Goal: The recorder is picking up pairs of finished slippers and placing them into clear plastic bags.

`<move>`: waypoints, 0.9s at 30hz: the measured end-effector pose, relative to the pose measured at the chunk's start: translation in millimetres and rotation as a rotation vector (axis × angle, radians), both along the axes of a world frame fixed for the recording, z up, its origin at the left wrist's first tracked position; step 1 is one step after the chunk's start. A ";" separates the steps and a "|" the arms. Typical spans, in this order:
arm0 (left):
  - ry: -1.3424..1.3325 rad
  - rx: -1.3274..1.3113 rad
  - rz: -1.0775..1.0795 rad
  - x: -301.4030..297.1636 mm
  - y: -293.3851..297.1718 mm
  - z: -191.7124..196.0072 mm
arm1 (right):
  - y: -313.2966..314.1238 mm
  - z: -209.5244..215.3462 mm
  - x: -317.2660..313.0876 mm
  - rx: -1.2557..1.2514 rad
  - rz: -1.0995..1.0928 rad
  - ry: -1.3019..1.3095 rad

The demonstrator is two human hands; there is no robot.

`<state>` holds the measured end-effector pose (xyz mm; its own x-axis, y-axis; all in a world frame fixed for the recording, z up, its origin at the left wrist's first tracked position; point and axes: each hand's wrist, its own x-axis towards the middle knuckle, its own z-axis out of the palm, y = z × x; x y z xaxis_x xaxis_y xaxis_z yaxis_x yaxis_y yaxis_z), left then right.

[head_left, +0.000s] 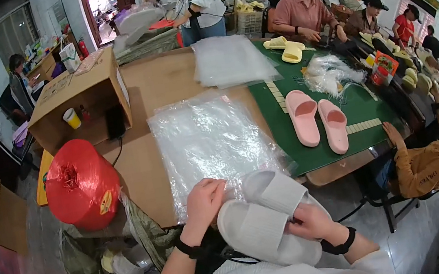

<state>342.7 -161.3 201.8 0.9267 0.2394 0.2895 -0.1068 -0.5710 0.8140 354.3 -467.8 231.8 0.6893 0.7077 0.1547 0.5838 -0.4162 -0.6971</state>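
Observation:
A pair of light grey-white slide slippers (247, 229) is held close in front of my body, soles side by side and slightly overlapping. My right hand (312, 221) grips them, its fingers at the opening of the right slipper. My left hand (203, 205) is closed, thumb and fingers pinched at the near edge of a clear plastic bag (211, 138). This bag lies on top of a flat pile on the brown table, just beyond the slippers. Exactly how much film the left fingertips hold is hidden.
Pink slippers (305, 122) and yellow slippers (292, 52) lie on a green mat (317, 158) at right. More bags (229, 59) are stacked farther back. Red twine (81, 185) and a cardboard box (73, 92) stand left; a sack (147, 226) hangs below. A co-worker (430, 164) sits at right.

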 end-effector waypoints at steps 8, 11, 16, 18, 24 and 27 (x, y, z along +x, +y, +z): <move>-0.301 0.405 -0.248 -7.2 -10.9 19.6 | 19.9 -22.7 2.5 -0.072 -0.170 -0.169; -0.367 0.382 -0.308 -10.6 -19.2 22.8 | 39.9 -19.4 6.1 -0.022 -0.182 -0.136; -0.273 0.204 -0.385 -13.3 -26.0 29.4 | 75.9 -35.7 30.9 -0.009 -0.239 -0.191; -0.287 0.206 -0.428 -13.2 -25.5 32.0 | 90.6 -50.3 43.6 0.011 -0.250 -0.278; -0.242 0.096 -0.528 -14.5 -17.2 28.4 | 149.3 -80.8 90.2 0.128 -0.284 -0.227; -0.195 -0.003 -0.510 -21.8 -7.6 23.9 | 177.2 -52.3 95.6 0.026 -0.288 -0.373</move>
